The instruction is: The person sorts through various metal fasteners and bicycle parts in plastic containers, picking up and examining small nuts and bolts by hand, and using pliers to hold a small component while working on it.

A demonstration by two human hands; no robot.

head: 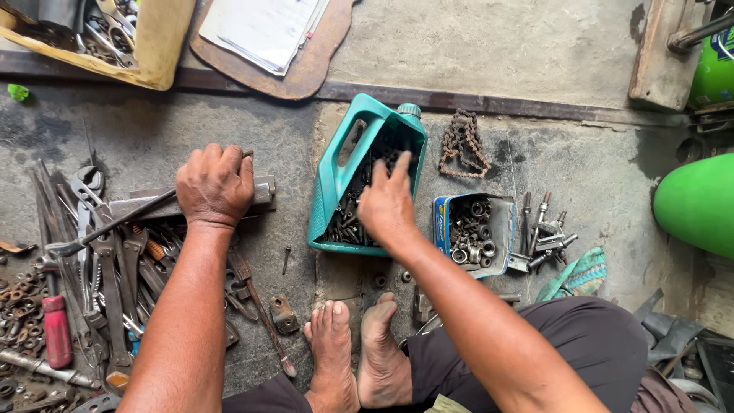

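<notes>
Head view: left hand (215, 186) clamps down on a metal bar (264, 193), steadying it; right hand (388, 203), fingers spread, empty, digs among bolts in the cut-open teal jug (330, 180).

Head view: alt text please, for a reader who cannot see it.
Seated on a concrete floor, a person reaches their right hand into a cut-open teal jug of bolts while their left hand rests on a metal bar. Worn hand tools lie beside it.

Teal jug (330, 183) is glossy plastic, cut open, full of dark greasy metal bolts (353, 205). Chain (462, 143) is rusty metal; tools (115, 268) are dull worn steel. Floor (535, 46) is rough, stained concrete.
</notes>
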